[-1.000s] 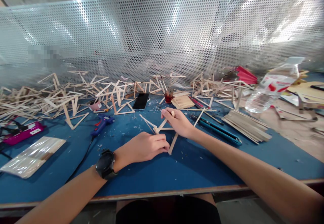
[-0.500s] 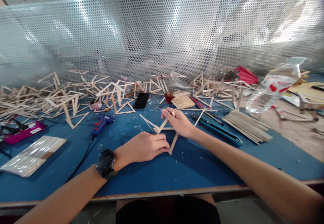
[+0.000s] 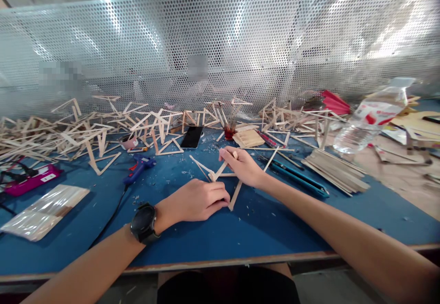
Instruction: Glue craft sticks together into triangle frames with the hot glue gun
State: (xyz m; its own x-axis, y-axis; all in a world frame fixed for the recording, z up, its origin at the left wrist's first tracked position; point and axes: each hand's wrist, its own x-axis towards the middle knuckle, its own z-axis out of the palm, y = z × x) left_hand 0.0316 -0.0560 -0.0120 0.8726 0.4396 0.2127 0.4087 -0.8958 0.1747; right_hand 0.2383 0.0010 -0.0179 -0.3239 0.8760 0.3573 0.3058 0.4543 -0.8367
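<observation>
Between my hands is a small frame of flat wooden sticks [image 3: 235,195], its pieces meeting at angles on the blue tabletop. My right hand [image 3: 242,164] is closed around the upper end of a slanting wooden stick [image 3: 222,170]. The lower end of that stick meets a joint of the frame just above my left hand [image 3: 201,198]. My left hand lies low over the frame with curled fingers, closed on a part of it that they hide. A dark watch [image 3: 143,223] is on my left wrist.
A blue glue gun [image 3: 140,166] lies left of my hands, beside a bagged pack of sticks [image 3: 46,210] and a purple power strip [image 3: 32,179]. Right are a teal cutter [image 3: 299,178], loose sticks [image 3: 335,171] and a water bottle [image 3: 374,116]. Stick frames [image 3: 161,125] crowd the back near a phone [image 3: 192,137].
</observation>
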